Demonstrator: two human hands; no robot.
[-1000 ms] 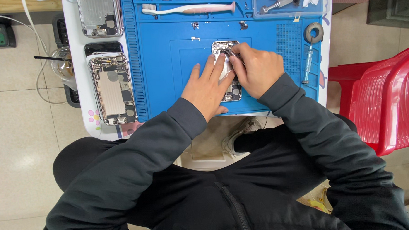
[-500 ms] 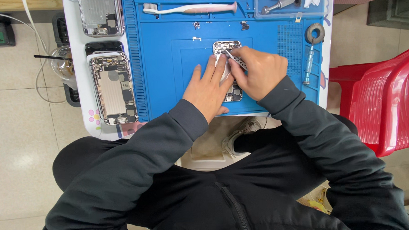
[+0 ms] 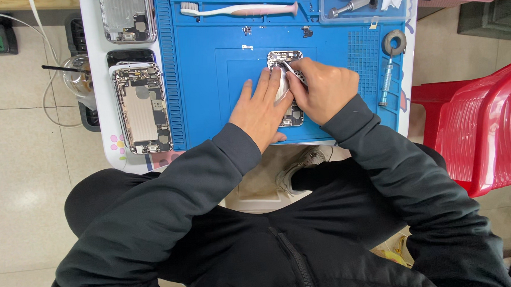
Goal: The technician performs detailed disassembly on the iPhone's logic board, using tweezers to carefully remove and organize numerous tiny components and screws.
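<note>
At the centre of the blue work mat (image 3: 208, 77), an opened phone chassis (image 3: 288, 97) lies under your hands. Your left hand (image 3: 260, 109) presses flat, fingers together, pinning it. Your right hand (image 3: 321, 87) pinches metal tweezers (image 3: 292, 71) near the chassis's upper end. Keep the left palm steady and the tips low, working gently; a second opened phone (image 3: 141, 108) sits off the mat's left edge.
</note>
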